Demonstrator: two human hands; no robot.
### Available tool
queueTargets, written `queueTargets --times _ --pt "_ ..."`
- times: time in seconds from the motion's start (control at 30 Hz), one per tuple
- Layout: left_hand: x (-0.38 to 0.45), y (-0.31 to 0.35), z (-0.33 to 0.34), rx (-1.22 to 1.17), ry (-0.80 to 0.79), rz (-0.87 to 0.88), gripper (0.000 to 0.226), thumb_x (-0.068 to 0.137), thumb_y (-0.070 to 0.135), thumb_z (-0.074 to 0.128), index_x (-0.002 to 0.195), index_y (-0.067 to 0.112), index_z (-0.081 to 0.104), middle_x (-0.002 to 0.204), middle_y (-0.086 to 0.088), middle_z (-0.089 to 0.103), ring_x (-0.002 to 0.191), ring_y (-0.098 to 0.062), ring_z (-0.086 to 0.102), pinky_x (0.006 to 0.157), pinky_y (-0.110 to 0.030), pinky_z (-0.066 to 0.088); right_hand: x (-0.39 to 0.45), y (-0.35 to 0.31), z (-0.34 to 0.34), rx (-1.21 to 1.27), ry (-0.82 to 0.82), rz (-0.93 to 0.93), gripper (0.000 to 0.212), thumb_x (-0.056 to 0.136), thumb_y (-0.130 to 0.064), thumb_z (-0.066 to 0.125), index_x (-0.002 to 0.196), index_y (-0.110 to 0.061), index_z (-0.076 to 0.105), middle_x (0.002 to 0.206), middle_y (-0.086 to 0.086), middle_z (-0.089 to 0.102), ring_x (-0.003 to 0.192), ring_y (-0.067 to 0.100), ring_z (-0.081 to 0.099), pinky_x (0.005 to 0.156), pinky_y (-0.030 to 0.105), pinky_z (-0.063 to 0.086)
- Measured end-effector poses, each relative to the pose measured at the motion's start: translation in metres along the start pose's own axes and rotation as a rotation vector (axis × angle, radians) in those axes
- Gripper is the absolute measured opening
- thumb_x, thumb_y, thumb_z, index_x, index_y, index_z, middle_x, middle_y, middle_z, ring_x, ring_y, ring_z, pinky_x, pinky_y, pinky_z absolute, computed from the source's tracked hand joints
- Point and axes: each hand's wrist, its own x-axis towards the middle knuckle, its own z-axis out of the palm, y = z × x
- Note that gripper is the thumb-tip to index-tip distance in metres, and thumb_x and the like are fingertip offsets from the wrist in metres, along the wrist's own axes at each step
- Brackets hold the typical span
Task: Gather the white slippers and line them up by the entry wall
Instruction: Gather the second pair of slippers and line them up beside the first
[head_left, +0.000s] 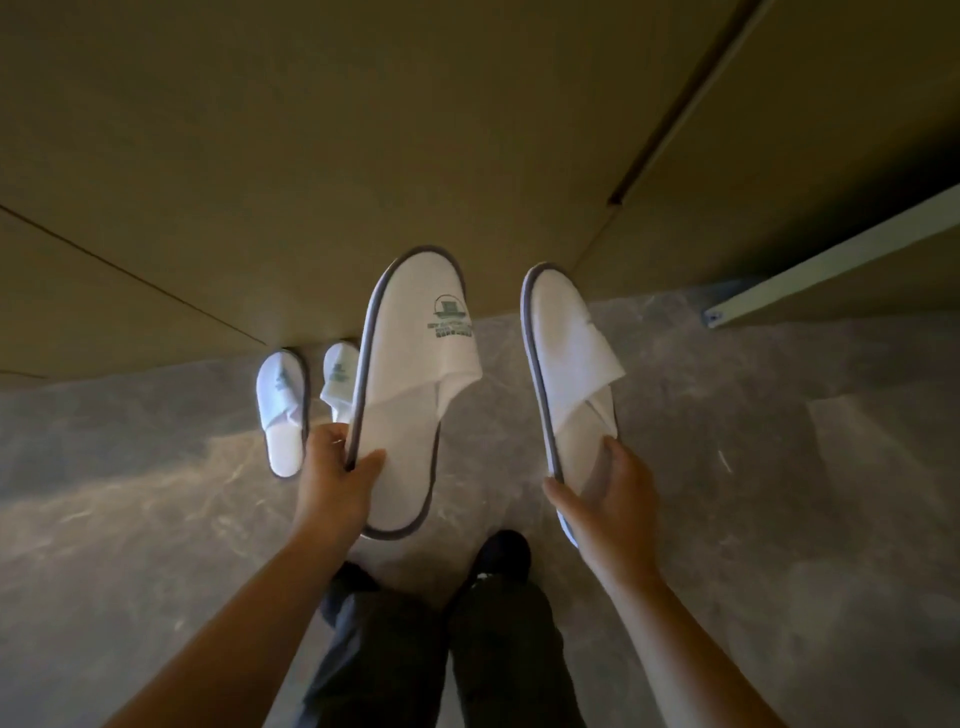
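My left hand (340, 475) grips the heel edge of a white slipper (415, 364) with grey trim and a green logo, held in the air with its toe towards the wall. In my right hand (605, 501) is a second white slipper (569, 358), tilted on its side, also held by the heel. Two more white slippers lie on the floor with their toes against the tan wall (311, 156): one (283, 410) in full view, the other (337, 376) partly hidden behind the slipper in my left hand.
The floor (779, 467) is grey marble-patterned stone. A pale door or panel edge (831, 270) juts in at the right near floor level. My own legs and dark shoes (498, 558) stand below the hands.
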Motion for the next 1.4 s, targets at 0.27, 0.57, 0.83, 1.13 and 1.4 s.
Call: queueTargets --times 0.27,0.57,0.83,1.13,1.4 --pt "0.093 -0.097 0.079 -0.044 0.021 -0.009 0.019 0.08 0.005 0.057 0.091 0.011 0.044 0.079 0.001 0.053 0.073 -0.016 0.051 0.059 -0.03 0.043 0.097 0.093 0.103 0.023 -0.031 -0.001 0.077 0.061 -0.039 0.077 0.124 -0.011 0.043 0.125 0.014 0.052 0.112 0.03 0.051 0.092 0.052 0.047" --pt "0.236 -0.236 0.181 -0.133 -0.036 0.016 0.021 0.078 0.008 0.06 0.083 0.021 0.044 0.078 0.006 0.052 0.072 -0.009 0.051 0.057 -0.025 0.041 0.226 0.186 0.257 0.022 0.108 -0.055 0.075 0.059 -0.031 0.079 0.122 -0.006 0.046 0.125 0.018 0.054 0.112 0.032 0.051 0.093 0.041 0.045" --pt "0.324 -0.288 0.228 -0.072 -0.126 0.097 0.021 0.079 0.012 0.059 0.089 0.022 0.043 0.082 0.006 0.053 0.075 -0.011 0.052 0.055 -0.025 0.04 0.303 0.254 0.333 -0.171 0.301 0.119 0.082 0.063 -0.039 0.075 0.126 -0.003 0.038 0.131 0.026 0.044 0.115 0.042 0.044 0.093 0.05 0.039" --pt "0.314 -0.301 0.235 -0.151 -0.237 0.041 0.021 0.08 0.009 0.058 0.082 0.025 0.045 0.09 -0.004 0.058 0.082 -0.021 0.058 0.063 -0.031 0.049 0.281 0.234 0.373 0.173 -0.022 -0.069 0.06 0.077 -0.034 0.062 0.129 -0.016 0.037 0.133 0.013 0.048 0.123 0.027 0.045 0.104 0.047 0.039" --pt "0.324 -0.301 0.226 -0.092 -0.328 0.038 0.026 0.075 0.008 0.063 0.087 0.022 0.045 0.088 0.0 0.06 0.083 -0.017 0.059 0.068 -0.028 0.051 0.281 0.194 0.392 0.445 -0.077 -0.22 0.05 0.079 -0.006 0.061 0.123 -0.009 0.037 0.12 0.009 0.054 0.105 0.022 0.056 0.081 0.032 0.052"
